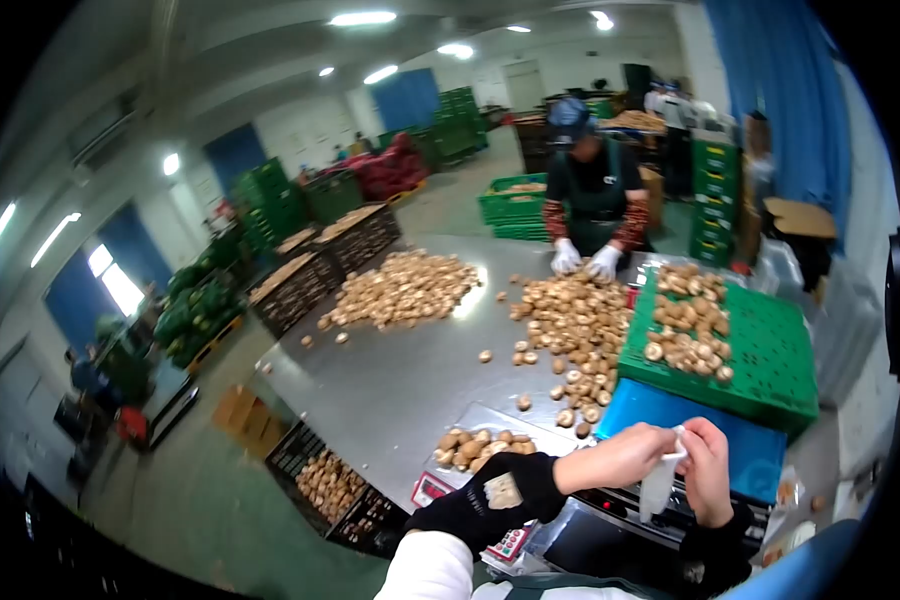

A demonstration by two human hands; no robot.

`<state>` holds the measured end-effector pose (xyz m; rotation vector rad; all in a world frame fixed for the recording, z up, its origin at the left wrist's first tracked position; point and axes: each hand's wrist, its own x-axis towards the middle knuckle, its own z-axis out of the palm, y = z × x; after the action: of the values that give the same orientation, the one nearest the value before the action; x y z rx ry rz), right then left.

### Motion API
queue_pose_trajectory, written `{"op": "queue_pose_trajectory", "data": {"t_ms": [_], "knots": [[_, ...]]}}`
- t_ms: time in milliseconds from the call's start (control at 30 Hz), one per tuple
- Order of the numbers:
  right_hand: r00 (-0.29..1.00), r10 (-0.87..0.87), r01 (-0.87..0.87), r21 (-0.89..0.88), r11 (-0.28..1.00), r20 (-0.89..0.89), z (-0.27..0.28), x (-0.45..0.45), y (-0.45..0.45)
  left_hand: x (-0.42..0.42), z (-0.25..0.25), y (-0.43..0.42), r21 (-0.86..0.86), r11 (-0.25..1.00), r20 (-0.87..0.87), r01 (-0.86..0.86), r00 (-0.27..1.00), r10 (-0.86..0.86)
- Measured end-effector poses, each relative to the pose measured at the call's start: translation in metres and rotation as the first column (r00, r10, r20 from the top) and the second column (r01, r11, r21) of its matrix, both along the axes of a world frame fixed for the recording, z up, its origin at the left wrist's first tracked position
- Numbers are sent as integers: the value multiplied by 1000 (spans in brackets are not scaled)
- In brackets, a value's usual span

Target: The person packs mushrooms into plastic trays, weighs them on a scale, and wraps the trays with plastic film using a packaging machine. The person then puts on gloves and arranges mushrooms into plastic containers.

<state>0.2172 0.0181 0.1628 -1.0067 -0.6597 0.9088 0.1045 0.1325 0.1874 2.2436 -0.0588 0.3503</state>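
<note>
My left hand (pixel 630 455) and my right hand (pixel 708 472) are close together at the lower right, their fingers closed on a thin whitish plastic piece (pixel 658 488) that hangs down between them. Just behind them lies a blue tray-like surface (pixel 740 450). Left of my hands, a pile of mushrooms (pixel 480 447) rests on a clear bag over a scale (pixel 430 488). My left forearm reaches across in front of that pile.
Mushroom heaps (pixel 400 287) lie on the metal table (pixel 400 385). Across it, a co-worker (pixel 595 180) in white gloves handles mushrooms. An upturned green crate (pixel 770 335) bears mushrooms at the right. Black crates (pixel 315 480) of mushrooms stand below the near left edge.
</note>
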Motion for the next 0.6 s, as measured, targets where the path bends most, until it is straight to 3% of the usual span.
{"op": "queue_pose_trajectory", "data": {"t_ms": [33, 100, 167, 267, 333, 367, 400, 433, 467, 500, 567, 600], "knots": [[1000, -8, 8, -2, 1000, 24, 1, -4, 2, -1, -2, 4, 22, 998, 20, 63, 998, -64], [989, 21, -16, -36, 999, 145, 11, -15, 3, -2, -7, 10, 210, 962, -290, 173, 951, -107], [911, 50, -17, -84, 996, 410, 14, -33, 9, -1, -29, 11, 283, 936, -338, 211, 935, -108], [866, 102, -65, -91, 994, 489, 12, -53, 11, 0, -62, 24, 153, 982, -297, 108, 953, -59], [736, 58, -22, -62, 998, 674, 1, -54, 14, -11, -50, 22, -65, 988, -97, 139, 985, -145], [650, 49, 0, -65, 998, 758, 0, -54, 14, -11, -48, 19, -66, 989, -92, 131, 986, -137], [648, 55, -8, -65, 998, 760, -1, -54, 16, -11, -46, 16, -222, 972, 42, 76, 997, -68], [666, -50, 41, 30, 999, 745, -4, -54, 19, -11, -44, 14, -377, 925, 162, 42, 987, 21], [678, -157, 93, 128, 987, 719, -6, -54, 21, -10, -40, 15, -268, 963, 308, 16, 949, 70], [692, -227, 170, 151, 974, 686, -13, -53, 20, -4, -46, 21, -268, 963, 332, 21, 941, 72], [621, -290, 237, 179, 955, 728, -33, -45, 20, -12, -17, 16, -619, 779, 314, 106, 942, 122], [580, -251, 231, 140, 963, 775, -35, -45, 18, -11, -23, 10, -779, 621, 267, 81, 940, 212]]}}
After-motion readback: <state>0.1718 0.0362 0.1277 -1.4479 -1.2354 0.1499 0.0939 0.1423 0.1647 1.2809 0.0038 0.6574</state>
